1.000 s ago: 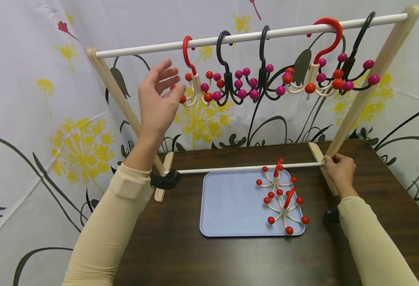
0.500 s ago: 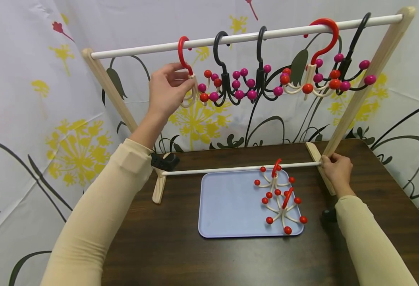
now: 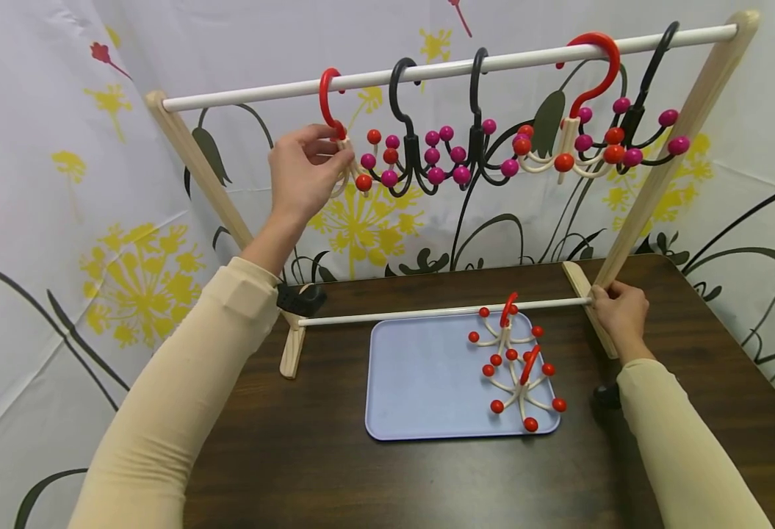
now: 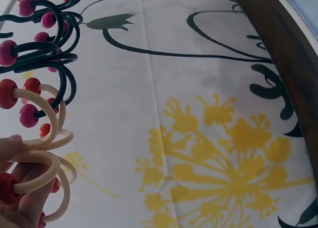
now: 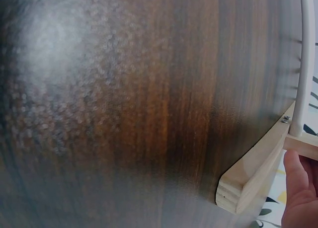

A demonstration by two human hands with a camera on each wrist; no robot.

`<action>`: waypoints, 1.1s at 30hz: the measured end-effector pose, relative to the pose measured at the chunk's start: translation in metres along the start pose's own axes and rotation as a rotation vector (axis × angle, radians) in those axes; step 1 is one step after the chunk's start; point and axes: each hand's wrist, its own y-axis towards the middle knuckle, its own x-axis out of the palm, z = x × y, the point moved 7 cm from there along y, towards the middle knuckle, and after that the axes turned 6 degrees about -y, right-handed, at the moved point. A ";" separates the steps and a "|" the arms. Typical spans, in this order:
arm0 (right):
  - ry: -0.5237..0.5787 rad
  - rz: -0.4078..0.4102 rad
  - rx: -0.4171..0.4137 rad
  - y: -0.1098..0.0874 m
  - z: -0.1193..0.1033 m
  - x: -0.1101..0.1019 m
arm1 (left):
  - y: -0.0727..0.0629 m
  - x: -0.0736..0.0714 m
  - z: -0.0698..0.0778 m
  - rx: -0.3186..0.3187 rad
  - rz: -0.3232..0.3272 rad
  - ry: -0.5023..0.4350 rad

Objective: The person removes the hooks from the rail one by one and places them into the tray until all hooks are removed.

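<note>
The left hand (image 3: 306, 170) pinches the neck of a cream hanger (image 3: 325, 106), red-hooked and tipped with red balls, leftmost on the white top rod (image 3: 248, 94); the right hand (image 3: 624, 314) grips the wooden upright (image 3: 637, 217) near its base. I count five hangers on the rod, two red-hooked and three black hangers (image 3: 411, 154), plus two red-hooked hangers (image 3: 530, 365) on one blue tray (image 3: 420, 375).

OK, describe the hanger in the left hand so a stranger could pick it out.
Find the wooden rack and follow its white top rail to the head view's left end. The first hanger there is gripped by the left hand. Its red hook and cream arms set it apart from the black hanger beside it.
</note>
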 end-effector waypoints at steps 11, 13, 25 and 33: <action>0.009 -0.004 0.012 0.000 0.000 -0.001 | 0.012 -0.019 0.003 0.045 0.108 -0.031; 0.007 -0.006 0.007 0.000 0.001 -0.001 | 0.014 -0.024 0.003 0.043 0.133 -0.033; 0.017 -0.023 0.008 0.001 0.001 0.002 | -0.005 -0.062 0.018 0.033 0.238 -0.030; 0.013 -0.012 -0.001 0.002 0.002 0.003 | -0.041 -0.078 0.003 0.085 0.222 -0.010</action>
